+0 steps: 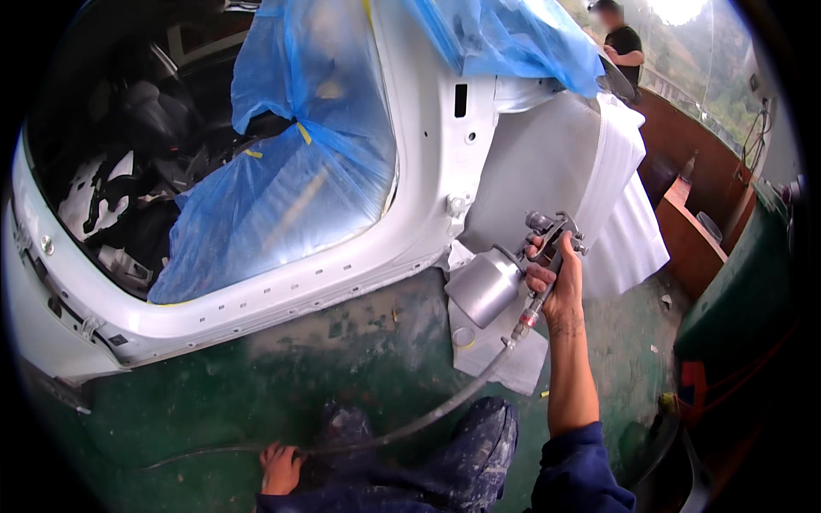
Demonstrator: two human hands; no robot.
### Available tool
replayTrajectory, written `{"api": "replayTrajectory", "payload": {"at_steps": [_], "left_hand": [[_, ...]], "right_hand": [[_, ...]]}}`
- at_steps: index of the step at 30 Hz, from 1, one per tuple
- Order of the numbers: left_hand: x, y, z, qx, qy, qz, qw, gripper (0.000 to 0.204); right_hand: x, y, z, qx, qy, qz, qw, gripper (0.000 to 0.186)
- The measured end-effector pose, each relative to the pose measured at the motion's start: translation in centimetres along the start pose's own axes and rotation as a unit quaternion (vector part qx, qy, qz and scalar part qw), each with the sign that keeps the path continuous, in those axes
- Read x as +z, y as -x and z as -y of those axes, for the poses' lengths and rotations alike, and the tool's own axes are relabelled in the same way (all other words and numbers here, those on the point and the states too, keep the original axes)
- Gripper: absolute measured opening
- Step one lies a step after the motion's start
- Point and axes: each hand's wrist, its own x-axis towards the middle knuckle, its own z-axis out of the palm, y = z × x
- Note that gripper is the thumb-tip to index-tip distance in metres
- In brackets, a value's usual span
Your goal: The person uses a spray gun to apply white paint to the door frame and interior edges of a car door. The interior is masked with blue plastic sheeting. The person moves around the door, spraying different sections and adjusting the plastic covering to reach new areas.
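Note:
My right hand [560,282] grips a metal spray gun [556,239] with a silver cup [486,286] on it, held beside the lower rear of the white car body's door frame [359,267]. An air hose [436,410] curves down from the gun's handle to the lower left. My left hand [279,468] is low by my paint-marked trousers, its fingers curled at the hose. Blue plastic sheeting [282,214] with yellow tape covers part of the door opening, and pale foam sheeting [624,214] covers the area behind the gun.
Another person [624,60] stands at the back right beside windows. A brown low wall [667,137] and a dark green bin-like object [735,282] line the right side. A pale sheet [522,359] lies on the green floor [214,410]. The car's dark interior [137,128] shows at left.

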Motion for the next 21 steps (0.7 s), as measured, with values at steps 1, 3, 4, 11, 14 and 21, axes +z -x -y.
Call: {"api": "replayTrajectory", "payload": {"at_steps": [1, 3, 4, 11, 14, 21], "left_hand": [[0.1, -0.1, 0.2, 0.018, -0.029, 0.001, 0.999, 0.031], [-0.1, -0.9, -0.2, 0.047, -0.06, 0.01, 0.997, 0.033], [-0.2, -1.7, -1.3, 0.059, -0.061, 0.019, 0.996, 0.034], [-0.6, -4.8, -8.3, 0.14, -0.023, 0.081, 0.987, 0.04], [0.3, -4.3, -9.1, 0.151, -0.006, 0.081, 0.985, 0.04], [0.1, -4.8, -10.4, 0.143, 0.053, 0.063, 0.986, 0.037]], "right_hand": [[1.0, 0.1, 0.4, -0.012, 0.046, 0.012, 0.999, 0.049], [3.6, 0.8, 1.2, -0.037, 0.137, 0.031, 0.989, 0.048], [5.1, 1.0, 1.6, -0.056, 0.205, 0.029, 0.977, 0.046], [6.3, -3.3, 1.8, -0.275, 0.523, -0.055, 0.805, 0.037], [3.6, -3.9, 2.3, -0.286, 0.518, -0.088, 0.801, 0.038], [4.0, -2.7, 2.1, -0.352, 0.56, -0.076, 0.746, 0.029]]}}
